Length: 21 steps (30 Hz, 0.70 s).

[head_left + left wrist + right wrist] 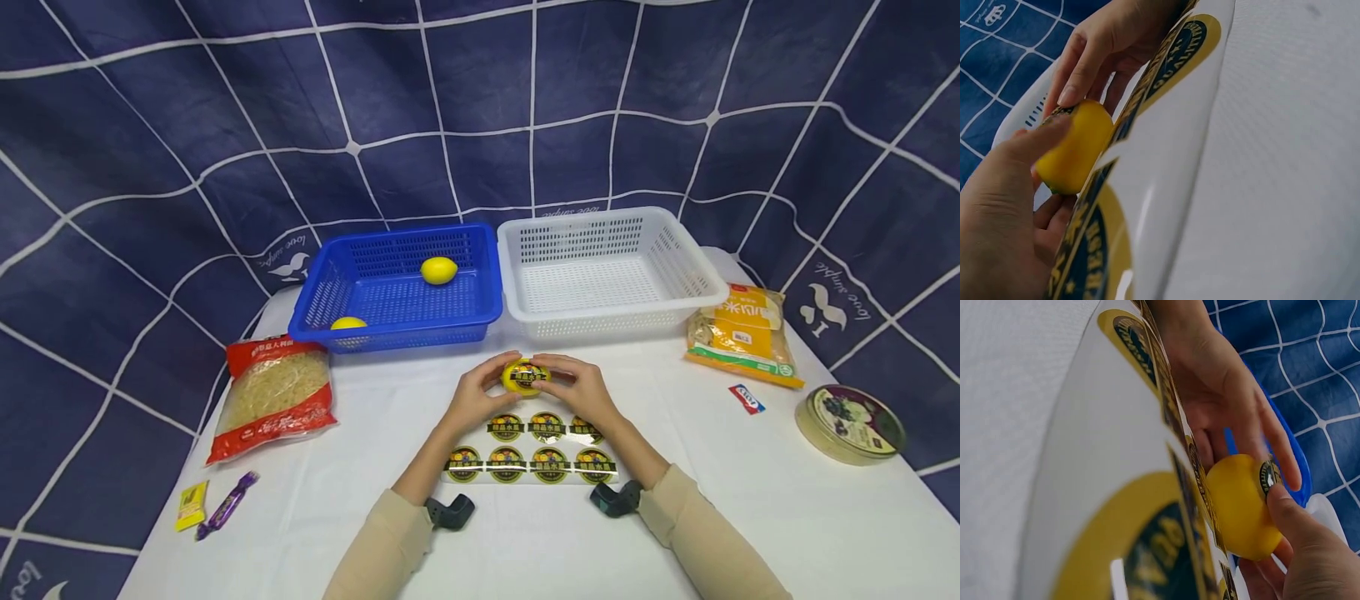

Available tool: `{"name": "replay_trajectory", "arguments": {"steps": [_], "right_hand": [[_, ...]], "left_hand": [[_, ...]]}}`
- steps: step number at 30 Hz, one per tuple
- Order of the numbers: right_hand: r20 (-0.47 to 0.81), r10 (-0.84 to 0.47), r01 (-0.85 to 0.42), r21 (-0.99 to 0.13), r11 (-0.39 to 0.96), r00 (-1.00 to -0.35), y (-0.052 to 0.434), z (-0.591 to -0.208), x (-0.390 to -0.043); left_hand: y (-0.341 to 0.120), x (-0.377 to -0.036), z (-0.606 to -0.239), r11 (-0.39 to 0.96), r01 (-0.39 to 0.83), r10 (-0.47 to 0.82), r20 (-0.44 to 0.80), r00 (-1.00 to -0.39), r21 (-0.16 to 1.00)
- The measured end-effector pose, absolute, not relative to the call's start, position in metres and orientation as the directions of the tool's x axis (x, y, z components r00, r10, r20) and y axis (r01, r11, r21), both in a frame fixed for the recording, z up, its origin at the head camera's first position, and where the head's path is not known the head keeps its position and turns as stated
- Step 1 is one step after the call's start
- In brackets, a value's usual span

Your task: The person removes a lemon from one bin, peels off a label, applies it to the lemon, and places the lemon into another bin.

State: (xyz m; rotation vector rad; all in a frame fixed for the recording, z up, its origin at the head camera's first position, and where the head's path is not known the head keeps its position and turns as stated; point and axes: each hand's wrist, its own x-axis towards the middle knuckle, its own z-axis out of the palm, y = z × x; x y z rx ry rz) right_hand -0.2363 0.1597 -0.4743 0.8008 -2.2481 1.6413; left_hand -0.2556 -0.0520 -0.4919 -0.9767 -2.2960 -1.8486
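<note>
Both hands hold a yellow lemon (1075, 150) between them, just beyond the sticker sheet. A round dark-and-gold fruit sticker (528, 375) lies on the lemon's upper face. My left hand (477, 398) grips the fruit from the left, thumb across it and fingers curled beneath. From the other side my right hand (585, 392) pinches it, the thumb (1285, 503) pressing at the sticker's edge. The clear sheet of matching stickers (550, 465) lies flat below the hands, partly covered by the right wrist.
Behind the hands stand a blue basket (397, 336) holding two lemons and a white basket (615, 317). At left are a red pasta bag (277, 396), a yellow packet (192, 506) and a purple candy (227, 505). A food bag (742, 333), small wrapper (746, 398) and round tin (850, 423) lie right.
</note>
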Motion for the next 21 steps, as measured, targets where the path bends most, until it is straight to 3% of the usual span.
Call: {"name": "replay_trajectory", "arguments": {"steps": [12, 21], "right_hand": [[0.571, -0.267, -0.630, -0.719, 0.292, -0.776, 0.157, -0.473, -0.234], [0.594, -0.272, -0.653, -0.686, 0.321, -0.757, 0.157, -0.471, -0.235]], "left_hand": [[-0.049, -0.262, -0.510, 0.262, 0.618, 0.389, 0.505, -0.770, 0.741], [-0.047, -0.246, -0.479, 0.238, 0.607, 0.392, 0.497, -0.774, 0.758]]}}
